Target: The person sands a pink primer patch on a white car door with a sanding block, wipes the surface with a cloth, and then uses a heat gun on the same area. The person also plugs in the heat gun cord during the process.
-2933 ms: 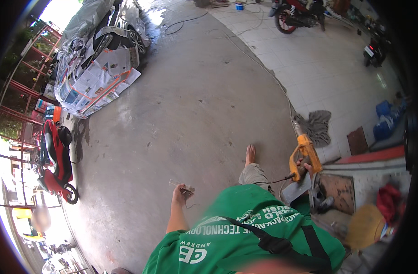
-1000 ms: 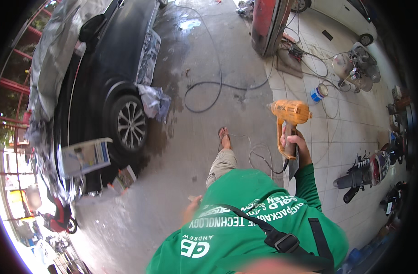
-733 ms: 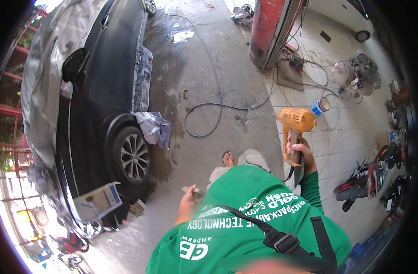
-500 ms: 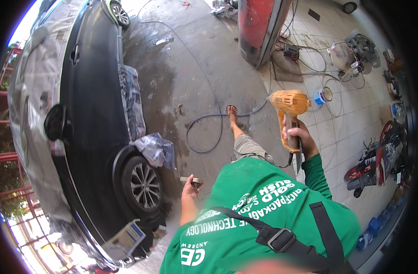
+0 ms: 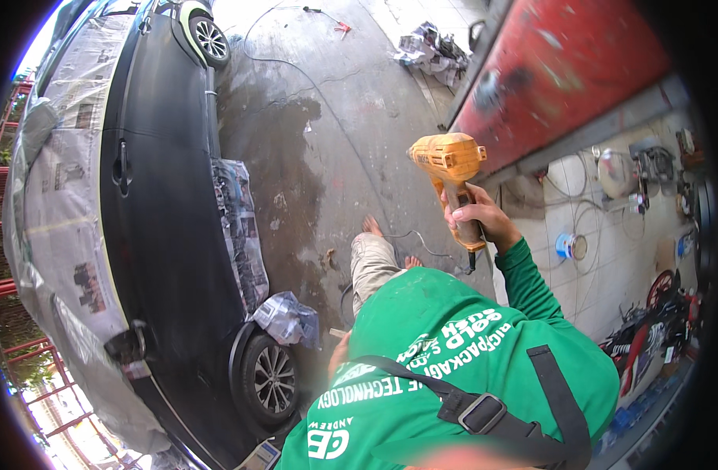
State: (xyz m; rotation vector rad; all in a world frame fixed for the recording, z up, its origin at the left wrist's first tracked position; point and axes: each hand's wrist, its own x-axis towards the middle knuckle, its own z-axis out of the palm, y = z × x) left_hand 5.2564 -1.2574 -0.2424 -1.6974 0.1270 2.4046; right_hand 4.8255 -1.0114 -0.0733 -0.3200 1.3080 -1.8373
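Observation:
My right hand (image 5: 488, 215) is wrapped round the grip of a dusty yellow heat gun (image 5: 451, 160), held up in front of me at right of centre. Its nozzle points left, and a cord leaves the base of the handle. Low beside my body, my left hand (image 5: 340, 354) is mostly hidden by my green shirt. At its top shows the edge of a small pale, block-like piece (image 5: 338, 334), still in the hand; its kind is unclear. The nearest thing to that hand is the dark car (image 5: 175, 227) on the left, its windows masked with newspaper and plastic.
Crumpled masking paper (image 5: 287, 319) hangs by the near wheel (image 5: 271, 380). A red post (image 5: 563, 78) rises close at upper right. Beyond it are a paint can (image 5: 571, 246), a compressor (image 5: 618, 172) and a motorcycle (image 5: 645, 341). A hose (image 5: 320, 90) crosses the concrete floor.
My view has moved forward along the car, and the red post is nearer. The heat gun sits further left in view. My left hand has slipped mostly behind my shirt.

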